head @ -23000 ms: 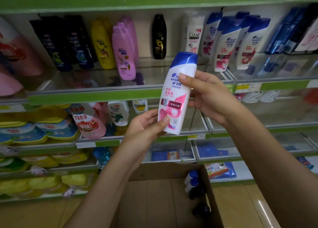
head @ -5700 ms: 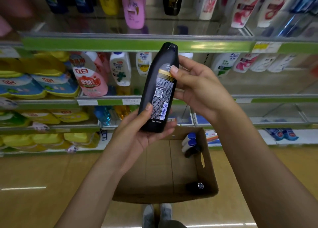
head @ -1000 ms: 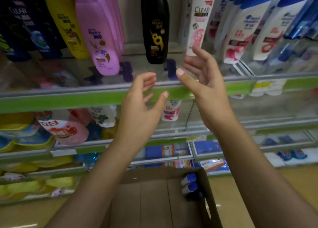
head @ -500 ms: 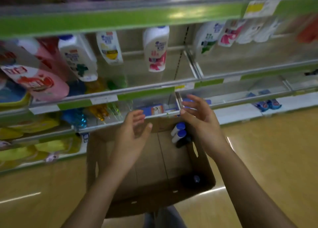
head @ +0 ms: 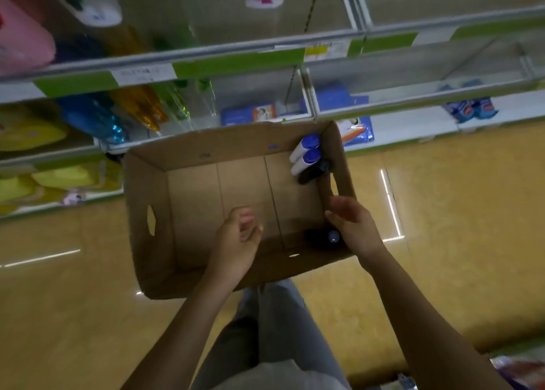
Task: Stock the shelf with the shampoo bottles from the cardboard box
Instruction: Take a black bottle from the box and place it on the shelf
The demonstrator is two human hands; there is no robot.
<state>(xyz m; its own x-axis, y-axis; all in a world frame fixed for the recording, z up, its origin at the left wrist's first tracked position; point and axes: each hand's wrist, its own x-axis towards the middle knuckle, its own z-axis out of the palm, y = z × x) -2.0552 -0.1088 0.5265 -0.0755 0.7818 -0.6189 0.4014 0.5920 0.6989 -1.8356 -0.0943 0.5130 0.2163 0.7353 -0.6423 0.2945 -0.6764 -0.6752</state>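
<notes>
An open cardboard box stands on the floor below me. Two white bottles with blue caps and a black bottle lie in its far right corner. Another dark bottle stands in the near right corner, its cap facing up. My right hand hangs over the box's right side, just beside that dark bottle, fingers relaxed and holding nothing. My left hand hovers over the box's middle, fingers loosely curled and empty.
The green-edged shelves run across the top, with bottles and refill pouches behind clear fronts. Blue packets lie on the low shelf at right. My legs stand just behind the box on the tan floor.
My view has tipped down from the shelves to the box. Both empty hands have dropped lower into the box, the right one toward the dark bottle in the near right corner.
</notes>
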